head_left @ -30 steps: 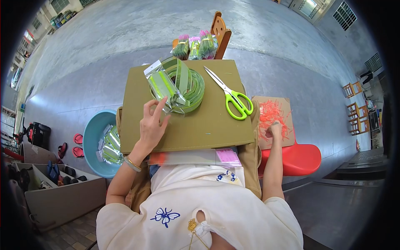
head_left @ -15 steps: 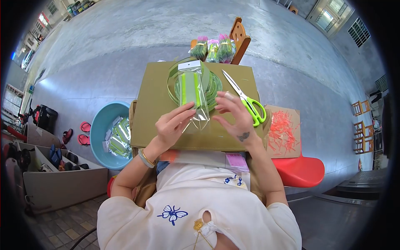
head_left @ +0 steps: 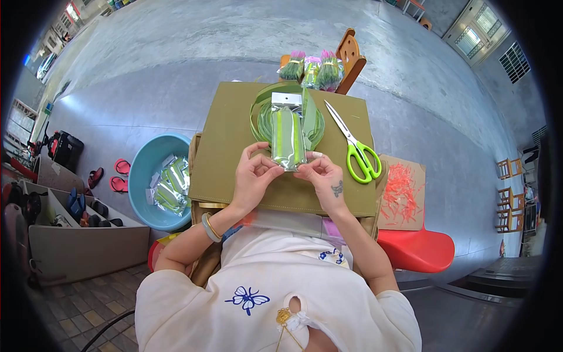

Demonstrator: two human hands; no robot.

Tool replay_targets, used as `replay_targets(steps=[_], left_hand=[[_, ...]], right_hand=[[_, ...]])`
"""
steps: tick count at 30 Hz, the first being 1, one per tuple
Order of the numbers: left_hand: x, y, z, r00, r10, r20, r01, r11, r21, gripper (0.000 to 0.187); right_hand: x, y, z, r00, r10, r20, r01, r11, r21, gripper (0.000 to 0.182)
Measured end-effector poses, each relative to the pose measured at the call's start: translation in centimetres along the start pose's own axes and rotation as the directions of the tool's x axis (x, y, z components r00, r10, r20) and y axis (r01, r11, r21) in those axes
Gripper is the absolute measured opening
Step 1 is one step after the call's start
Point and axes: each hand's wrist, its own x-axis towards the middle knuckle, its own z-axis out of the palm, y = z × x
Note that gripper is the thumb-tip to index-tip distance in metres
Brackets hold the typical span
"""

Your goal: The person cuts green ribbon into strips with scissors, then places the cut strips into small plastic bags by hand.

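A clear plastic packet [head_left: 287, 136] with a white header holds bright green and grey-green strips inside. It lies over a coil of green ribbon [head_left: 263, 120] on the olive-covered table. At the packet's lower left corner, my left hand [head_left: 256, 173] pinches the plastic between thumb and fingers. My right hand [head_left: 322, 178] grips the lower right corner in the same way. Scissors with lime-green handles [head_left: 363, 163] rest on the table to the right of my right hand, blades pointing away from me.
On the left stands a blue basin [head_left: 138, 188] with several similar packets inside. Red shreds [head_left: 402, 193] lie on cardboard by a red chair [head_left: 419, 249] at right. Pink-tipped green bundles [head_left: 328, 70] sit on a wooden chair [head_left: 350, 58] behind the table [head_left: 223, 141].
My right hand has come down from beside the packet to its lower right corner. My left hand has shifted to the lower left corner. The packet's bottom flap no longer hangs loose.
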Motion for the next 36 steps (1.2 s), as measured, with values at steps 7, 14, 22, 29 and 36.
replay_targets(steps=[7, 14, 22, 29, 36], left_hand=[[-0.2, -0.6, 0.1, 0.872, -0.475, 0.118, 0.461, 0.718, -0.522, 0.01], [-0.2, -0.6, 0.3, 0.841, -0.529, 0.118, 0.502, 0.678, -0.537, 0.008], [-0.2, -0.5, 0.5, 0.863, -0.501, 0.07, 0.468, 0.738, -0.486, 0.01], [1.1, 0.8, 0.4, 0.832, -0.537, 0.139, 0.545, 0.747, -0.381, 0.027], [2.1, 0.4, -1.7, 0.821, -0.456, 0.342, 0.536, 0.822, -0.192, 0.027]], right_hand=[[0.2, 0.5, 0.4, 0.99, 0.142, -0.005, -0.14, 0.982, 0.124, 0.013], [0.5, 0.6, 0.5, 0.983, 0.182, -0.037, -0.173, 0.97, 0.173, 0.012], [1.8, 1.1, 0.5, 0.965, 0.262, -0.027, -0.259, 0.962, 0.08, 0.02], [1.7, 2.0, 1.3, 0.994, 0.091, -0.066, -0.089, 0.995, 0.034, 0.025], [1.2, 2.3, 2.0, 0.991, 0.122, -0.053, -0.121, 0.992, 0.036, 0.025]])
